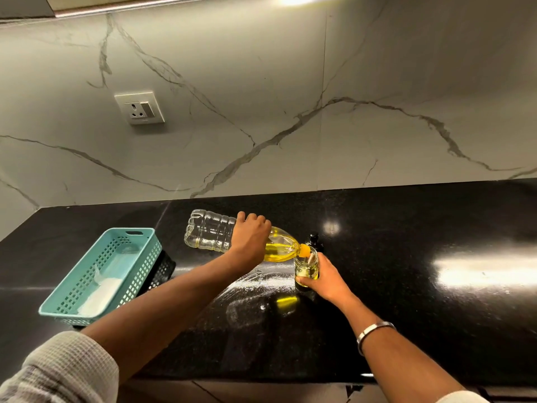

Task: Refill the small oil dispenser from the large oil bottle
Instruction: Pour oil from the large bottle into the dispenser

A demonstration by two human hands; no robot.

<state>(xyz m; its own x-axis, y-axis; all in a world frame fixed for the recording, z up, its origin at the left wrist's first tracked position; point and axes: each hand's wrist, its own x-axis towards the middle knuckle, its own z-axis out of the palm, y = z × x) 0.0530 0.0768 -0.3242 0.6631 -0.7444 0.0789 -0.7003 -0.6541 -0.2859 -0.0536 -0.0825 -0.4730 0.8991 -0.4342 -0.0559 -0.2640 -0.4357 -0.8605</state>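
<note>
Here, right hand (325,279) curls round the small glass oil dispenser (306,267) standing at frame centre on the black counter (436,330); left hand (251,237) grips the tilted large oil bottle (215,234), neck at its mouth; teal basket (100,274) left.

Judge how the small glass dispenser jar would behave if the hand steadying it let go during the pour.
The glass dispenser jar holds little oil, so it is probably light and could tip if the large oil bottle nudges its rim. Glass on the hard black countertop may crack. The right hand likely prevents sliding.
</note>
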